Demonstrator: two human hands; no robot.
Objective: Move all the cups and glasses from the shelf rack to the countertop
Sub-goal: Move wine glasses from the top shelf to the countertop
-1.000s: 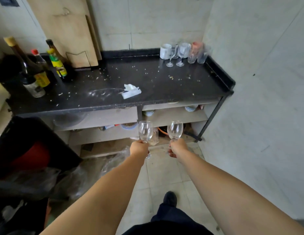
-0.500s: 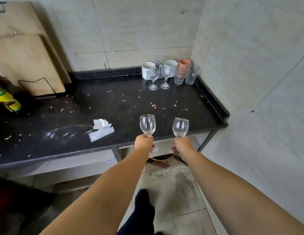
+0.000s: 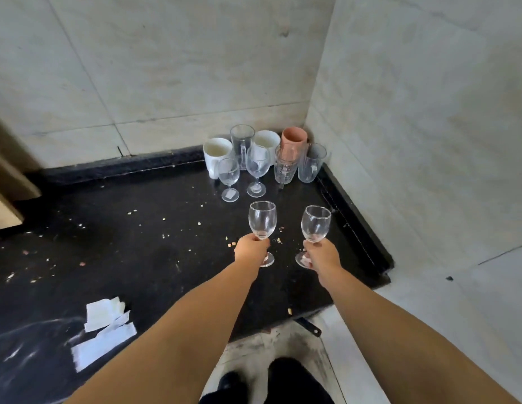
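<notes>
Our left hand (image 3: pixel 252 249) is clenched round the stem of one wine glass (image 3: pixel 262 219); our right hand (image 3: pixel 321 253) grips the stem of the other wine glass (image 3: pixel 315 224); both glasses stand upright over the countertop (image 3: pixel 143 243), toward its right edge, short of the cluster of cups and glasses (image 3: pixel 262 158) in the far right corner. We should lower each foot flat, apart from its neighbours, near the cluster; then loosen the fingers only once each base sits steady.
</notes>
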